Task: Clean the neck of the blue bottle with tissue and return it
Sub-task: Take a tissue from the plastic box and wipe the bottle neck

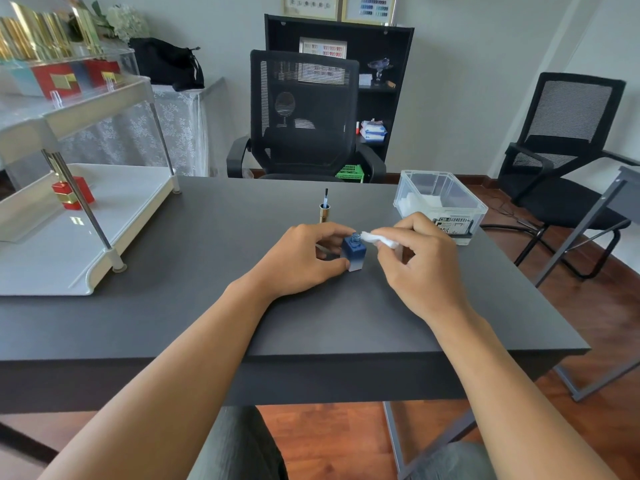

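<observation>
Head view shows one square blue bottle [354,252] standing uncapped mid-table [207,306], its lower part fading to clear. Left hand [304,259] grips its sides, fingers curled round it. Right hand [420,258] pinches one crumpled white tissue [375,238] against the glass neck. One gold cap [324,211] stands upright behind, brush up. One clear plastic box [441,202] sits near the far right edge; a white two-tier rack [86,237] occupies the left edge.

In our left grip the bottle [354,252] runs deep blue above and fades pale toward its base. The tissue [375,238] in our right grip is white. Beyond both stands a gold cap [324,213] with a black brush; beneath everything, the surface [207,306] is matte charcoal.
</observation>
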